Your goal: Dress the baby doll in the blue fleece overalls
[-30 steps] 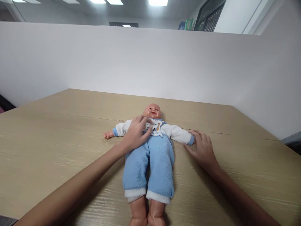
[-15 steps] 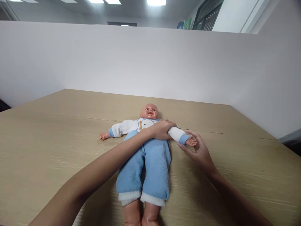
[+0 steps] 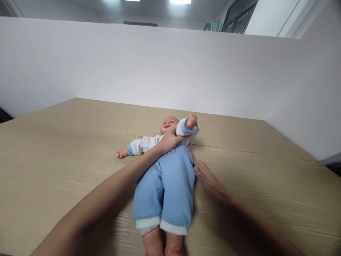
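Note:
A baby doll (image 3: 174, 185) lies on its back with its head at the far end, dressed in blue fleece trousers and a white top with blue cuffs. My left hand (image 3: 170, 139) reaches across its chest and is closed around the doll's raised arm (image 3: 185, 128), whose cuff and small fist point up beside the head. At the doll's hip on the right, my right hand (image 3: 203, 171) touches the side of the trousers. Its fingers are stretched out together, and their tips are partly hidden by the doll. The doll's other arm (image 3: 137, 146) lies stretched out to the left.
The doll rests on a wide wooden table (image 3: 87, 142) with a seam running across it. Behind the table stands a white partition (image 3: 149, 67). Beyond it are ceiling lights and a green package (image 3: 215, 25).
The doll's arm on the right has gone from lying outstretched to raised by its head. My right hand has left that arm's cuff and moved left to the doll's hip.

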`<state>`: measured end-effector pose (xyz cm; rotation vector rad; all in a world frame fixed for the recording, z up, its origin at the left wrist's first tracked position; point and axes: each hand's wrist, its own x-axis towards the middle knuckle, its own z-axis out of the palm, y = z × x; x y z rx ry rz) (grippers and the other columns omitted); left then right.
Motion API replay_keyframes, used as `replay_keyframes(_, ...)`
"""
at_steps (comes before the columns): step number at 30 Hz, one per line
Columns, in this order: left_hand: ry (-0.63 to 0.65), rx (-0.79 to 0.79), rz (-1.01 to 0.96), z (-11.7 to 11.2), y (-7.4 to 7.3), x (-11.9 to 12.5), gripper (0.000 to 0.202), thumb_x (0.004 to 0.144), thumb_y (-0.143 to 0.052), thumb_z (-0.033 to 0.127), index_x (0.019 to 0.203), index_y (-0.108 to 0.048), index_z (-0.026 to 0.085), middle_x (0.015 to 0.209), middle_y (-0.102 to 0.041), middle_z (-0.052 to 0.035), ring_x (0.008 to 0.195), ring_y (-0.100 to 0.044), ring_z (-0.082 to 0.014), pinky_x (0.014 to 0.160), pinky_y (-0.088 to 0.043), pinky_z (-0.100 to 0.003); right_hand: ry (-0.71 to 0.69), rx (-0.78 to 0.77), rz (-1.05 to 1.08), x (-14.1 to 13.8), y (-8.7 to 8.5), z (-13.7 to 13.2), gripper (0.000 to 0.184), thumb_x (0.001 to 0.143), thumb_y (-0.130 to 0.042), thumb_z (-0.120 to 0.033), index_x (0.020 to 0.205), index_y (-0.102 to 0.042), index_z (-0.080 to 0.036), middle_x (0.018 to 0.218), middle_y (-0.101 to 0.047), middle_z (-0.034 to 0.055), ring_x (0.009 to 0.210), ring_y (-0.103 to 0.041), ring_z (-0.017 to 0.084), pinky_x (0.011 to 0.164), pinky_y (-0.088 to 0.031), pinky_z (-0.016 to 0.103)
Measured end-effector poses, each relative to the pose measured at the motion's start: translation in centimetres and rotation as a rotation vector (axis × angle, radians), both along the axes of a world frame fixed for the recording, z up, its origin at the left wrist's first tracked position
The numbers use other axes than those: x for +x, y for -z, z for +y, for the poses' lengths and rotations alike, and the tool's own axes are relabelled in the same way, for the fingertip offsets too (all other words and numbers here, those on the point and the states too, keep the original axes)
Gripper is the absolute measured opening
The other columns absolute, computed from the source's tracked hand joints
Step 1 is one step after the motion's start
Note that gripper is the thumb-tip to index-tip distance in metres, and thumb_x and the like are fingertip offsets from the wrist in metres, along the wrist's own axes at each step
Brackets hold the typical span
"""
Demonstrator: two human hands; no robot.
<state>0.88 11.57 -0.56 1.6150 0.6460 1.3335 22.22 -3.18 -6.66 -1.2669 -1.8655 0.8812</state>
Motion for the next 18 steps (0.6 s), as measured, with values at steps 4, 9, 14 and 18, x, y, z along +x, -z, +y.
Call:
replay_keyframes(4,-0.102,-0.117,-0.253,0.2,-0.1,-1.3,0.041,0.074,-0.095,0.043,0.104,-0.081,0.019,0.122,-0.080,-0.0084,0.127,-0.069,-0.0333,0.119,-0.046,-0.048,0.022,-0.074,0.166,-3.6,-1.2,1.1,0.055,0.109,-0.042,-0.070,0.138,-0.067,-0.031,0.147,-0.068,0.0093,0.142,-0.058,0.032,0.125,-0.042,0.056)
replay_keyframes(9,0.034,-0.301,-0.539,0.1,-1.0,-2.9,0.049,0.077,-0.092,0.044,0.116,-0.077,0.018,0.117,-0.081,-0.0073,0.124,-0.072,-0.0298,0.115,-0.050,-0.044,0.142,-0.149,0.523,-8.5,-2.2,4.0,0.043,0.100,-0.062,-0.067,0.117,-0.071,-0.029,0.123,-0.077,0.0044,0.116,-0.068,0.029,0.106,-0.052,0.044)
replay_keyframes(14,0.063,-0.397,-0.614,0.7,-1.3,-4.9,0.055,0.084,-0.087,0.051,0.126,-0.073,0.020,0.116,-0.082,-0.0077,0.120,-0.075,-0.0315,0.113,-0.055,-0.047,0.090,-0.326,0.757,-10.8,-2.1,5.5,0.042,0.092,-0.072,-0.067,0.102,-0.077,-0.026,0.108,-0.081,0.0034,0.104,-0.071,0.029,0.100,-0.055,0.044)
replay_keyframes(18,0.100,-0.407,-0.610,1.0,-1.1,-5.4,0.059,0.087,-0.083,0.056,0.131,-0.071,0.020,0.124,-0.080,-0.0098,0.127,-0.073,-0.0358,0.115,-0.055,-0.051,0.053,-0.397,0.800,-10.6,-1.4,5.5,0.045,0.093,-0.070,-0.068,0.109,-0.079,-0.027,0.099,-0.082,0.0034,0.104,-0.073,0.032,0.095,-0.058,0.046)
